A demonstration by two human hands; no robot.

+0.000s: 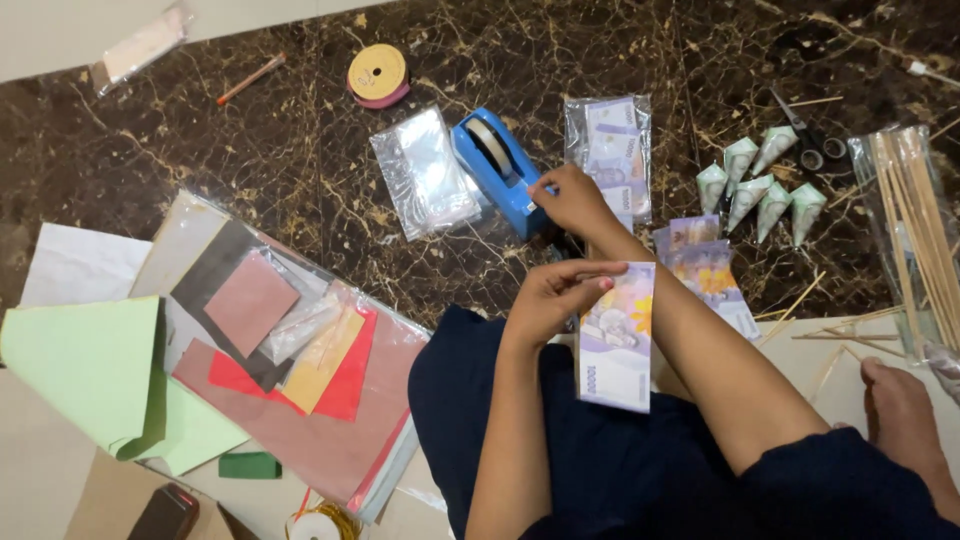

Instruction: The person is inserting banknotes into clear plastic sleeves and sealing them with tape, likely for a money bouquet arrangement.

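My left hand (pixel 548 296) holds a purple banknote (pixel 616 338) upright by its top edge, above my lap. My right hand (pixel 572 198) reaches forward to the front of a blue tape dispenser (pixel 497 166) and pinches at the tape end there. A small pile of purple banknotes (pixel 708 268) lies on the floor just right of my right forearm. A clear bag of banknotes (pixel 609 150) lies beyond my right hand.
Several banknotes rolled into cones (pixel 762 188) lie at the right by black scissors (pixel 808 140). A clear bag of wooden sticks (pixel 915 230) is far right. Clear plastic bags (pixel 424 172), a ribbon spool (pixel 377 74) and coloured paper sheets (pixel 290 370) lie to the left.
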